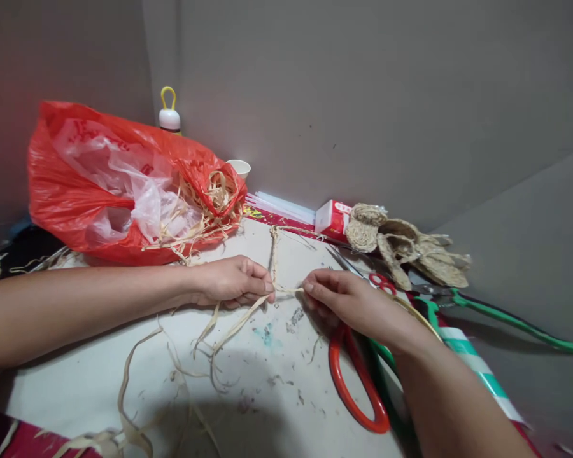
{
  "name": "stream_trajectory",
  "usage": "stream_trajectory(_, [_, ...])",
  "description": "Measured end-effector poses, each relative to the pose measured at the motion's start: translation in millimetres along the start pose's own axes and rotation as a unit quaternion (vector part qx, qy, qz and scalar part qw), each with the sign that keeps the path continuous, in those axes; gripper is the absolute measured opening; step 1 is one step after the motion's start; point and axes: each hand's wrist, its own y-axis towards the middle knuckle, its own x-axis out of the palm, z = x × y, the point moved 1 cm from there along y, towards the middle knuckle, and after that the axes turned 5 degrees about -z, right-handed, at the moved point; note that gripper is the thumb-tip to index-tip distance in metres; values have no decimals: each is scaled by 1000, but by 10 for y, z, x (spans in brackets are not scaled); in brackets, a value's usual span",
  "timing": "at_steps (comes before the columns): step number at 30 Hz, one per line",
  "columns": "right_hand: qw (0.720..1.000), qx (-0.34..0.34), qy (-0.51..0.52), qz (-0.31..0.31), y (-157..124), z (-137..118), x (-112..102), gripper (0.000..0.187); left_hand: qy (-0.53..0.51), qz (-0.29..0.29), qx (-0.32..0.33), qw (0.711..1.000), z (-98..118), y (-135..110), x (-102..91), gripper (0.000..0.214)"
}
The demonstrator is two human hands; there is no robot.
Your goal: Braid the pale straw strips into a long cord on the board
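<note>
A thin raffia braid (274, 254) runs down the white tabletop from a knotted upper end to my two hands. My left hand (241, 282) pinches strands at the braid's lower end, and loose raffia strands (241, 323) trail from it toward the lower left. To the right, my right hand (332, 294) is closed on another strand, pulled out sideways between the two hands. Red-handled scissors (358, 388) lie just below my right hand, partly hidden by it and the wrist.
A red plastic bag (90, 152) holding raffia stands back left, near a white cup (239, 168) and a bottle (169, 119). Woven straw pieces (401, 245), a red-and-white box (333, 218) and green-handled pliers (516, 318) lie right. A grey wall (363, 95) rises behind.
</note>
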Motion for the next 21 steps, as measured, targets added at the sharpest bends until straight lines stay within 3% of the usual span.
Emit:
stream_trajectory(3, [977,-4,-83,198,19,1,-44,14,6,6,3,1000,4,-1,6,33])
stream_trajectory(5, [969,-29,-48,240,23,-23,-8,20,10,8,6,1000,6,-5,14,33])
stream_trajectory(7, [981,-48,35,184,23,-60,85,24,16,9,9,1000,8,-13,23,34])
stream_trajectory(9, [988,-59,114,90,18,-101,208,28,26,12,12,1000,9,-20,30,35])
stream_trajectory(13, [973,-35,211,-85,9,-141,406,37,57,16,23,998,9,-24,45,37])
stream_trajectory(21, [955,-4,262,-142,48,-75,387,35,69,-13,9,997,9,1,20,32])
